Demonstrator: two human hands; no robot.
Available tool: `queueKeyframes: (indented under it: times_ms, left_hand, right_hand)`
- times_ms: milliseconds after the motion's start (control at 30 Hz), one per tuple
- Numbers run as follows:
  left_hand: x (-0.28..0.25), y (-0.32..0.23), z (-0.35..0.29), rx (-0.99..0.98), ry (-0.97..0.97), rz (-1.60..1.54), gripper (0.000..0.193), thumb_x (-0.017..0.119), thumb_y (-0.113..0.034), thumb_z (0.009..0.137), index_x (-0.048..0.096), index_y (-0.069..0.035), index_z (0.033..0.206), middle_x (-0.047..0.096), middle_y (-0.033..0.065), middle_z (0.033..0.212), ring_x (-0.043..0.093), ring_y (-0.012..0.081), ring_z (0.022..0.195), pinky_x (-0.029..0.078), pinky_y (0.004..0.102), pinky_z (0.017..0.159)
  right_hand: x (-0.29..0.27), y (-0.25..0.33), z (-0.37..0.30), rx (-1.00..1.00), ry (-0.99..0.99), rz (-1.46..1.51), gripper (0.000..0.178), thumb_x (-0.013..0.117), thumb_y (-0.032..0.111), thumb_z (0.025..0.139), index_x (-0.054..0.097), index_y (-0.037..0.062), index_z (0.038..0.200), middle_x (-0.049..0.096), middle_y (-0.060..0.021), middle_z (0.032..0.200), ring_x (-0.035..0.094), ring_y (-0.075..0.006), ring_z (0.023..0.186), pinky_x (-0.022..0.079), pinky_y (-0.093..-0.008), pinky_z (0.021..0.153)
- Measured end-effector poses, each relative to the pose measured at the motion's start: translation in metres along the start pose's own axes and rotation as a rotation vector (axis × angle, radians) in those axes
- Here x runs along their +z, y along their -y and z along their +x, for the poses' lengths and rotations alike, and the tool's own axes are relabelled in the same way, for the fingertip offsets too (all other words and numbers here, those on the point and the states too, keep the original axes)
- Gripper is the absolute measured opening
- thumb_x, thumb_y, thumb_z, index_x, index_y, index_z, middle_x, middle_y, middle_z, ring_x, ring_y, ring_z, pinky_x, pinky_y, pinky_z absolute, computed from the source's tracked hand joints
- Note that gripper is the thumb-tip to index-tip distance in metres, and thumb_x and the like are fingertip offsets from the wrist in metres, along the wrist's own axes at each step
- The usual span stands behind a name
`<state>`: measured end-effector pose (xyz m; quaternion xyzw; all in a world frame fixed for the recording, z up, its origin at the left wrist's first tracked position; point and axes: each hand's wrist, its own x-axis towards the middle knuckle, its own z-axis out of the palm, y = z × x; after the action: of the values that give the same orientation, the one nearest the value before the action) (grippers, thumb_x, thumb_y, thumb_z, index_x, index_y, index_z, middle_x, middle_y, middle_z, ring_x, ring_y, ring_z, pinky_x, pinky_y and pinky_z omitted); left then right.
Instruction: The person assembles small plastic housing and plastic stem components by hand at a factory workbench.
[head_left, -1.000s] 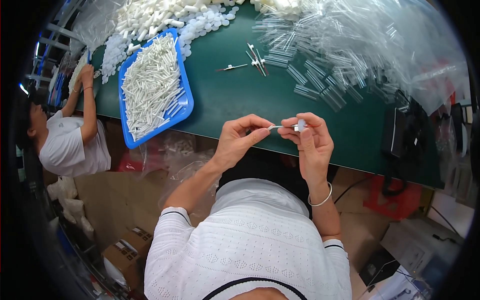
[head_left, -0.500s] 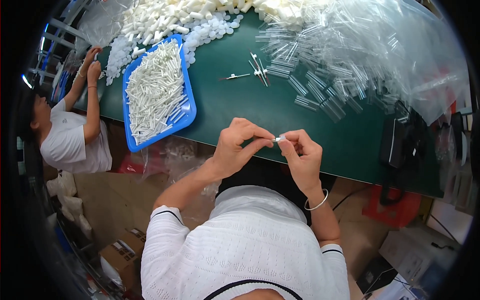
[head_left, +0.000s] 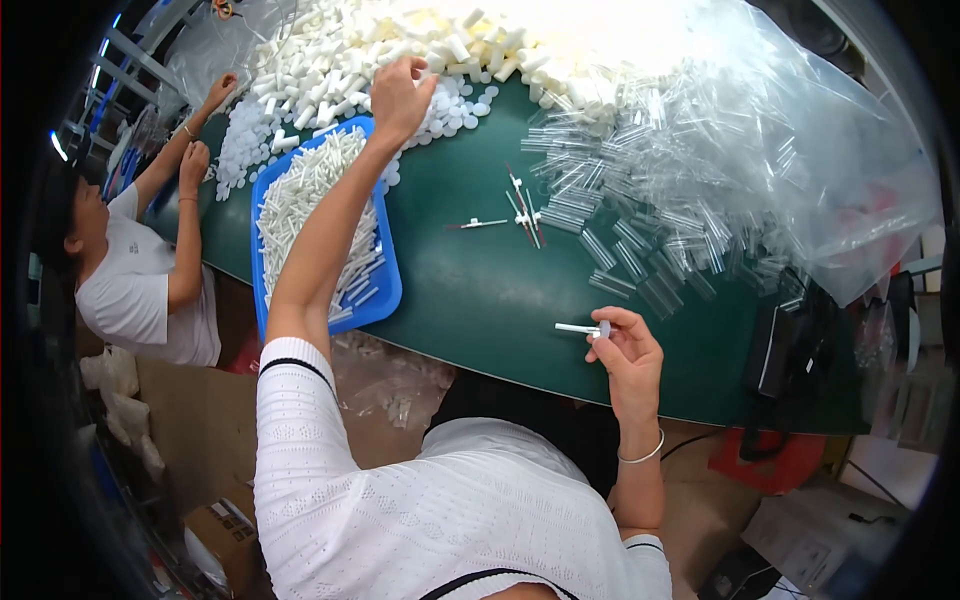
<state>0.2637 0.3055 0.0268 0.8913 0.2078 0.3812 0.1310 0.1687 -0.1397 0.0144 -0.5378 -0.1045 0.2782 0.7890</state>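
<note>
My right hand (head_left: pixel 630 362) is closed, its fingertips pinching a thin white stick (head_left: pixel 575 328) with a small translucent disc (head_left: pixel 604 329) around its end. The stick points left, above the table's near edge. My left arm stretches over the blue tray (head_left: pixel 390 290) of short white sticks (head_left: pixel 290 215). At its end my left hand (head_left: pixel 400 100) hovers by the white cylinders (head_left: pixel 330 90) and the loose translucent discs (head_left: pixel 460 108). Its fingers are bent and apart, and I see nothing in them. The forearm hides part of the tray.
On the green table (head_left: pixel 450 310) lie a few thin sticks with white fittings (head_left: pixel 523 210). Clear tubes (head_left: pixel 590 170) and plastic bags (head_left: pixel 790 140) are heaped at the right. A black box (head_left: pixel 775 345) stands at the right edge. Another person (head_left: pixel 150 260) works at the far left.
My left hand has let go of the small white piece and swung up and left to the cylinder pile. My right hand keeps the stick and disc, now lower and further right. The view has shifted slightly.
</note>
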Motion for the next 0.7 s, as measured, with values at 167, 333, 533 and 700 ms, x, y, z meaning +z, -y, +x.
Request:
queueKeyframes:
  times_ms: [167,333,533,700]
  left_hand:
    - [0.038,0.033,0.025,-0.023,0.041,0.388,0.031,0.069,-0.034,0.078,0.067,-0.008,0.096,0.068,0.0073,0.088,0.060,0.0294,0.092,0.047,0.0401,0.086]
    - [0.008,0.007,0.009,-0.034,0.162,-0.035,0.030,0.065,-0.030,0.083,0.063,-0.007,0.102,0.070,0.0128,0.085,0.068,0.0273,0.079,0.052,0.0402,0.072]
    - [-0.097,-0.149,-0.137,0.183,0.756,-0.722,0.021,0.067,-0.012,0.088,0.063,-0.002,0.106,0.062,0.0081,0.082,0.056,0.0122,0.068,0.047,0.0270,0.063]
    - [-0.123,-0.186,-0.221,-0.023,0.892,-0.930,0.024,0.068,-0.008,0.087,0.064,0.000,0.109,0.062,0.0062,0.083,0.054,0.0119,0.065,0.046,0.0253,0.061]
  right_hand:
    - [0.002,0.001,-0.012,-0.009,-0.119,-0.006,0.027,0.061,-0.005,0.085,0.060,-0.0025,0.112,0.063,-0.0106,0.102,0.061,-0.0119,0.077,0.052,-0.0237,0.066]
    - [-0.011,-0.002,-0.023,-0.039,-0.136,0.031,0.021,0.062,0.001,0.089,0.061,-0.0024,0.110,0.064,-0.0093,0.101,0.060,-0.0105,0.070,0.052,-0.0230,0.059]
    - [0.006,0.004,-0.013,-0.092,-0.202,0.191,0.016,0.058,0.009,0.095,0.062,-0.0004,0.107,0.062,-0.0156,0.114,0.056,-0.0077,0.063,0.046,-0.0212,0.051]
    - [0.022,-0.003,-0.023,-0.045,-0.029,0.369,0.022,0.057,0.019,0.097,0.058,0.0004,0.110,0.061,-0.0208,0.118,0.063,-0.0121,0.068,0.053,-0.0219,0.057]
